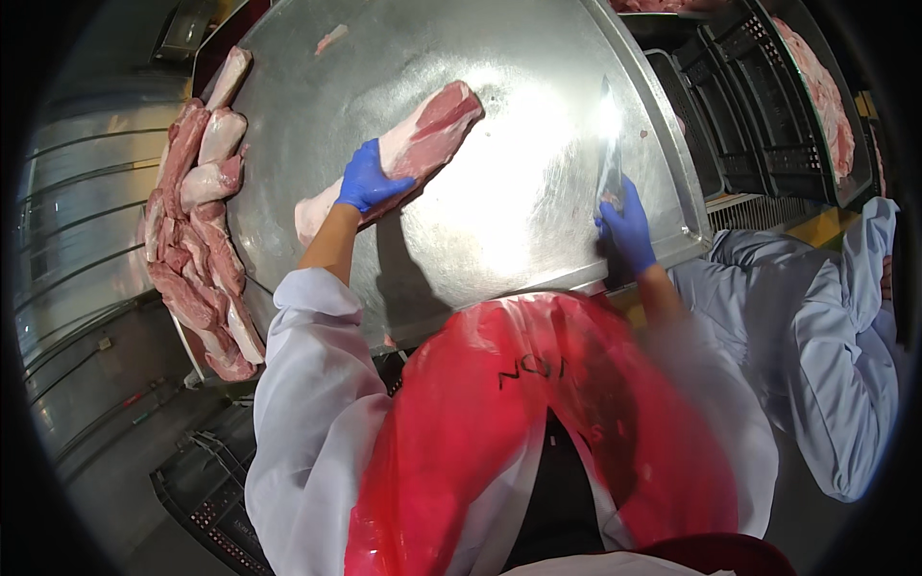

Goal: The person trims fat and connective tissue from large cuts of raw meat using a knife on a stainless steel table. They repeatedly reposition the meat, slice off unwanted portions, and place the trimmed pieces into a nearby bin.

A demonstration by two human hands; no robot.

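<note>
A long slab of raw meat (429, 137), pink with a pale fat layer, lies slantwise on the steel table (279, 173). My left hand (368, 180), in a blue glove, grips it across the middle, thumb on the near side. Over the table's right part, my right hand (629, 226), also gloved in blue, is closed round the handle of a knife (608, 154). Its blade points away from me and stands apart from the meat. The fingers hide most of the handle.
Several meat pieces (197, 230) are heaped along the table's left edge. A small scrap (331, 38) lies at the far side. Black crates (749, 86) stand at the far right, some with meat. Another person's grey-white sleeve (836, 317) is close on my right.
</note>
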